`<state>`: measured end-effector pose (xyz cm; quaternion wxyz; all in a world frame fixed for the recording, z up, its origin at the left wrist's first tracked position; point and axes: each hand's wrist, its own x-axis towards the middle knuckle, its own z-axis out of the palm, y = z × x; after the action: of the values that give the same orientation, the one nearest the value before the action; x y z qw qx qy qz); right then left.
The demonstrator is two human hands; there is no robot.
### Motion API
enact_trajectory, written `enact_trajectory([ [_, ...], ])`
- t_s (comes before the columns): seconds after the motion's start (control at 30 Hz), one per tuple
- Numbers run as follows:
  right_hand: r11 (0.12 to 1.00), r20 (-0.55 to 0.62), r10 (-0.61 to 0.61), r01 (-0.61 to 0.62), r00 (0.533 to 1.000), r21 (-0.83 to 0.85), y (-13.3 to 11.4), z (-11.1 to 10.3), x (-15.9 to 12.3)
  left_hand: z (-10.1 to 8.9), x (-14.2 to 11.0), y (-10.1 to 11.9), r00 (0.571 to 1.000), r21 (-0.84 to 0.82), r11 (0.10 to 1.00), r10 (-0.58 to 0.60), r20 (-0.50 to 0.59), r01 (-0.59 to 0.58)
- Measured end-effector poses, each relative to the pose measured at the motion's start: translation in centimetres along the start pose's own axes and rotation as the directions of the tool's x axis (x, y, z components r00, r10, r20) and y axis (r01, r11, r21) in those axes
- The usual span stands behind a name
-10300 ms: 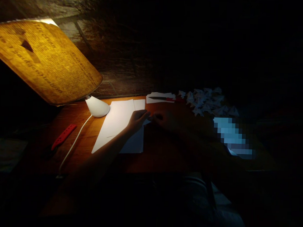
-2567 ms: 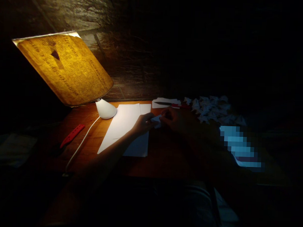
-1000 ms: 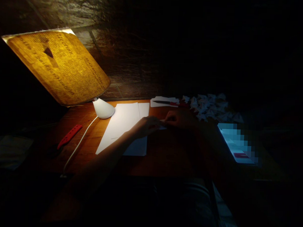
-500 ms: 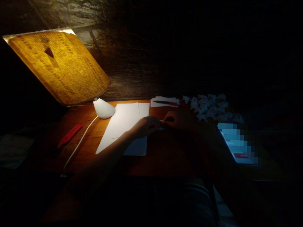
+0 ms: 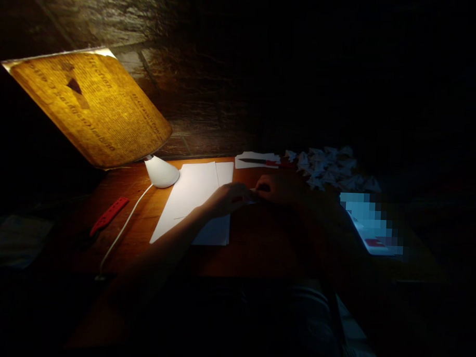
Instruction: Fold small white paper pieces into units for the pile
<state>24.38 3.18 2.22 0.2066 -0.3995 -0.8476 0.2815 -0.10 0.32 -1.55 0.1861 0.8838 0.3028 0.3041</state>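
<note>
the left hand (image 5: 229, 199) and right hand (image 5: 282, 190) were together, pinching a small folded white paper (image 5: 254, 198) just right of the white paper sheets (image 5: 194, 198) on a wooden desk (image 5: 259, 241). the curved lamp shade (image 5: 88, 105) bore printed text, too blurred to read.

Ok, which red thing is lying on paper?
The knife with the dark blade and red handle, on the white paper scrap. The other, a slotted red strip, lies straight on the wooden table.
</note>
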Motion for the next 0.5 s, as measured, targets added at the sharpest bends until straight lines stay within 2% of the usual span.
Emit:
enact_trajectory([
  [0.5, 0.996, 0.036, 0.015, -0.012, 0.999, -0.089, -0.09, 0.16, 0.17, -0.12, 0.17, 0.10, 0.999, 0.015, 0.999, 0.044, -0.024, -0.044],
])
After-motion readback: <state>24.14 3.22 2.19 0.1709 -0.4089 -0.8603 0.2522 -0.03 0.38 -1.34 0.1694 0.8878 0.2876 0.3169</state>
